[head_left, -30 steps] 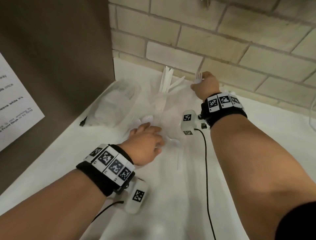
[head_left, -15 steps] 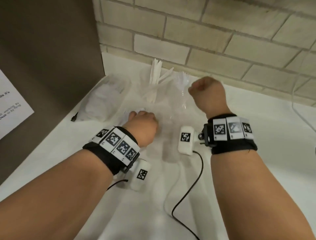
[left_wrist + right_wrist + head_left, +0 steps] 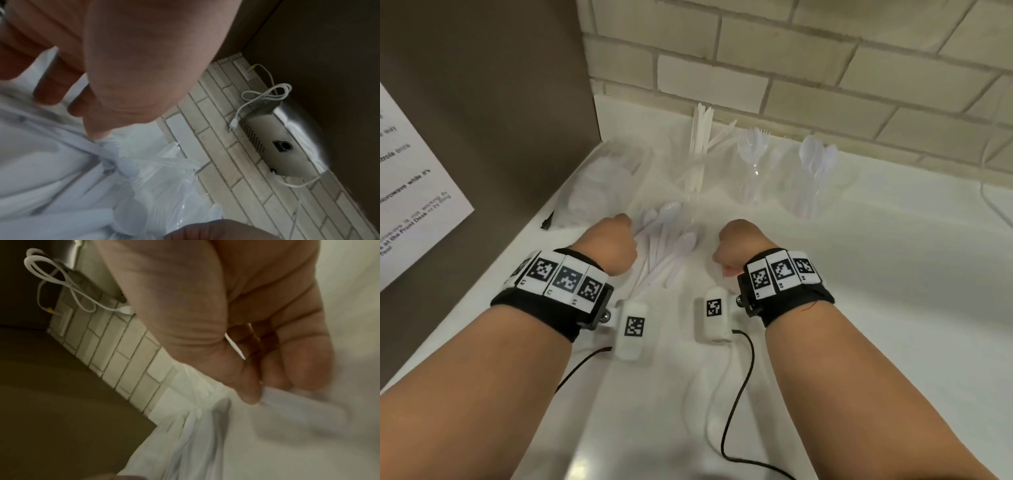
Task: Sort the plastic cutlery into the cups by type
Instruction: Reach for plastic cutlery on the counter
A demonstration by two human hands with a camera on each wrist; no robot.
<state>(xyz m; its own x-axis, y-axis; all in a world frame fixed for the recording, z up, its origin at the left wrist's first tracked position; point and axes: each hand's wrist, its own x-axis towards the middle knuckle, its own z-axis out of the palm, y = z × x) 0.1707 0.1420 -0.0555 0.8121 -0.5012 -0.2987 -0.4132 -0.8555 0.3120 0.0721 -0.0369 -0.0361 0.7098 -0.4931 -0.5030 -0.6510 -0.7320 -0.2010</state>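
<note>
Three clear cups stand by the brick wall: the knife cup point(image 3: 697, 164), the fork cup point(image 3: 754, 168) and the spoon cup point(image 3: 812, 178). Loose white spoons point(image 3: 671, 250) lie on the white counter between my hands. My left hand point(image 3: 619, 240) is at the pile's left edge with its fingers curled, and its thumb point(image 3: 98, 129) pinches a white spoon point(image 3: 123, 164). My right hand point(image 3: 736, 246) is curled at the pile's right edge. In the right wrist view its thumb point(image 3: 249, 394) and fingers pinch a blurred white cutlery piece point(image 3: 292, 399); its type is unclear.
A crumpled clear plastic bag point(image 3: 602, 181) lies at the back left against the brown side wall point(image 3: 482, 102), which carries a paper notice point(image 3: 410, 192). Black wrist cables point(image 3: 736, 404) trail on the counter. A white cord point(image 3: 993, 205) lies at the right.
My right hand has left the fork cup, where it held a fork, and has come down to the pile's right edge, now pinching a piece. The left hand stayed at the pile.
</note>
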